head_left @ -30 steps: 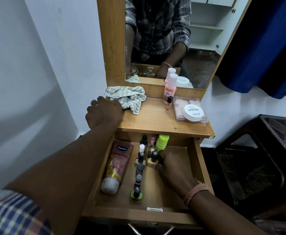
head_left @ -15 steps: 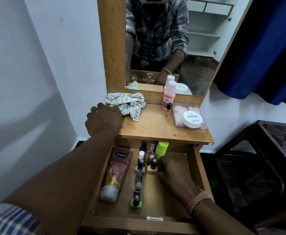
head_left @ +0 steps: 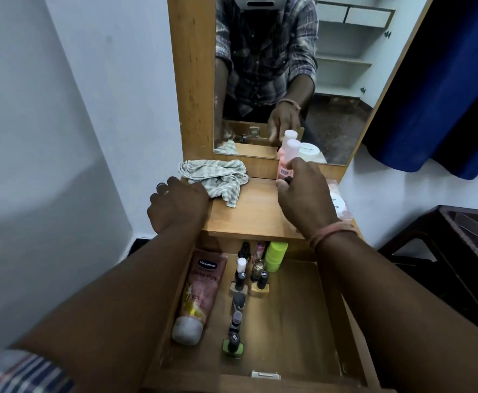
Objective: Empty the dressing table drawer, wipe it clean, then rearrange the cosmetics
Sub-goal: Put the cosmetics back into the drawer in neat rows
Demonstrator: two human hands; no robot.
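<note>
The open wooden drawer holds a pink Vaseline tube lying at the left, a row of nail polish bottles down the middle and a green bottle at the back. On the tabletop stands a pink bottle against the mirror. My right hand is beside it, and its fingertips pinch a small dark-capped tube. My left hand rests with curled fingers on the tabletop's left edge, next to a striped cloth.
A clear pink case with a round white jar lies at the tabletop's right, mostly hidden by my right hand. The mirror rises behind the tabletop. A dark wooden piece of furniture stands to the right and a white wall to the left.
My right hand has left the nail polish bottles in the drawer and risen to the tabletop, closing on the small tube by the pink bottle. My left hand stays put.
</note>
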